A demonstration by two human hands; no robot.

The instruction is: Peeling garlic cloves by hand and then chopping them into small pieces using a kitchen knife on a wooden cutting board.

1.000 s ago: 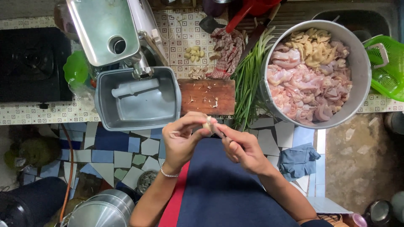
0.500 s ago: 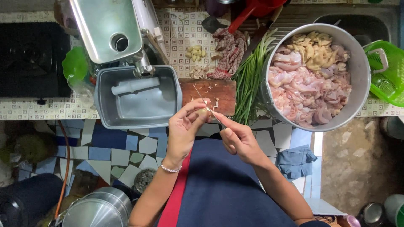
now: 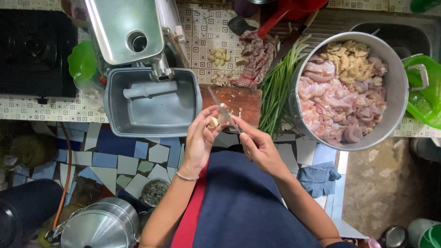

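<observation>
The left hand (image 3: 200,140) pinches a small pale garlic clove (image 3: 213,122) between thumb and fingertips, just in front of the near edge of the wooden cutting board (image 3: 239,98). The right hand (image 3: 257,144) is closed round the handle of a knife (image 3: 223,109), whose blade angles up over the board and meets the clove. The step in hand appears to be trimming or peeling the clove; the next cut likely calls for a shallow, controlled stroke with the left thumb kept off the edge. Behind the board lie loose garlic cloves (image 3: 218,56) and a checked cloth (image 3: 252,57). Left of the board sits a grey metal tray (image 3: 154,112) beneath a meat grinder (image 3: 126,30). Right of the board lie green stalks (image 3: 275,89), then a large metal pot (image 3: 397,92) filled with raw pale meat. The counter (image 3: 50,108) is tiled in small patterned squares; the floor below the board is broken mosaic tile.
</observation>
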